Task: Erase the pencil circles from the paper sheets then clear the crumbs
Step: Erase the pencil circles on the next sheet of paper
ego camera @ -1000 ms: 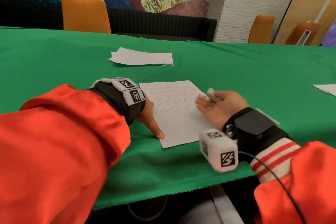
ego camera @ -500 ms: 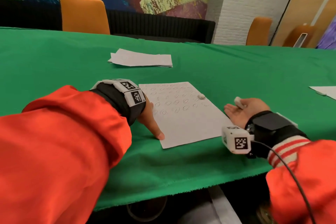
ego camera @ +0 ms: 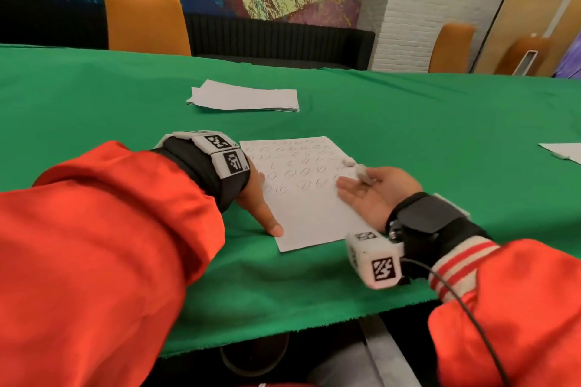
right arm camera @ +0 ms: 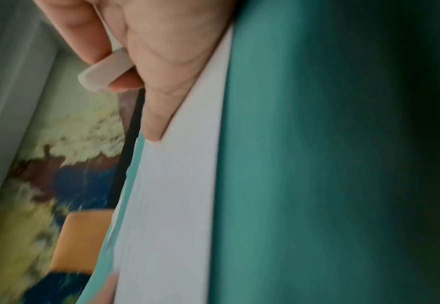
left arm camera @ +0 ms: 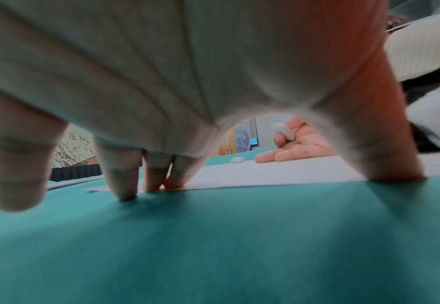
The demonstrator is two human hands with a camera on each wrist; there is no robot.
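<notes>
One right hand (ego camera: 375, 190), pinching eraser (ego camera: 362, 172), back on paper (ego camera: 301, 198) edge; left hand (ego camera: 257, 201) spread, still pressing sheet.

Two hands were in view: one left hand (ego camera: 256, 198) and one right hand (ego camera: 374, 190). Two erasers were present: one held eraser (ego camera: 362, 171) and one loose eraser piece (ego camera: 347, 162). One circled sheet (ego camera: 301, 192), one paper stack (ego camera: 245, 99), one further sheet (ego camera: 562, 151) and two orange chairs (ego camera: 146, 22) (ego camera: 451, 47) were counted.

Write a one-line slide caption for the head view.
Left hand pins circle-covered sheet; right hand holds eraser over it.
</notes>
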